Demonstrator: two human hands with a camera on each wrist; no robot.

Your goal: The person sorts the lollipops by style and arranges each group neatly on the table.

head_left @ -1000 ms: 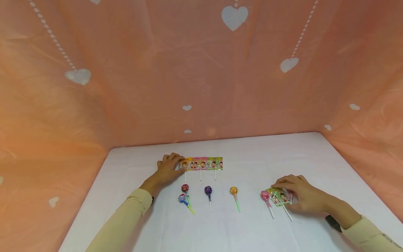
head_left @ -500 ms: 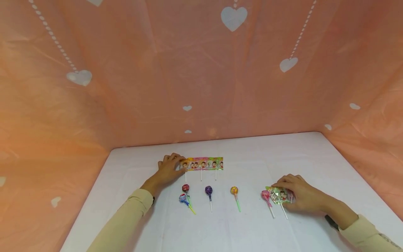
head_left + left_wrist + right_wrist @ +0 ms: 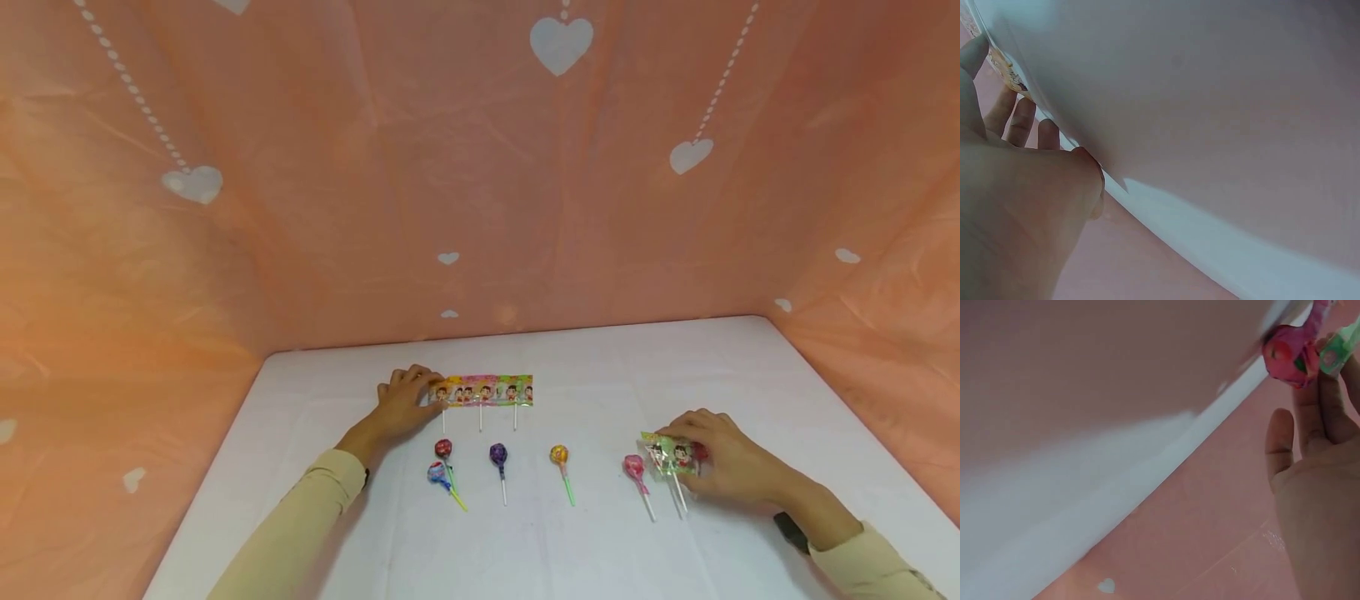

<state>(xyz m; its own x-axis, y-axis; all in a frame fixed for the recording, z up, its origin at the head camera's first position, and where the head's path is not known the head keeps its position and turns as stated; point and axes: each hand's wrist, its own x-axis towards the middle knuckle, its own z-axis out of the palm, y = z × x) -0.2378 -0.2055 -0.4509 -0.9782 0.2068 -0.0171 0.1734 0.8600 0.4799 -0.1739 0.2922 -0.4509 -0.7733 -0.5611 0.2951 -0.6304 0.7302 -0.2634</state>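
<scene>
At the left end of a strip of flat-wrapped lollipops (image 3: 486, 390), my left hand (image 3: 403, 403) holds the edge, thumb at the near side and fingers at the far side. In the left wrist view only a corner of the strip (image 3: 1005, 67) shows by the fingers. My right hand (image 3: 718, 457) grips a green-wrapped flat lollipop packet (image 3: 670, 455), its white sticks pointing toward me. A round pink-red lollipop (image 3: 1290, 357) hangs against the fingers in the right wrist view, and its head peeks out beside the packet in the head view. Just left lies a pink lollipop (image 3: 634, 467).
On the white table (image 3: 420, 550) lie a red lollipop (image 3: 443, 448) and a blue one (image 3: 437, 472) with crossing sticks, a purple lollipop (image 3: 498, 454) and a yellow lollipop (image 3: 559, 454). A peach cloth with white hearts (image 3: 561, 45) encloses the back and sides.
My right hand has lifted the green packet slightly and drawn it right, away from the pink lollipop. The left hand and the strip stay in place.
</scene>
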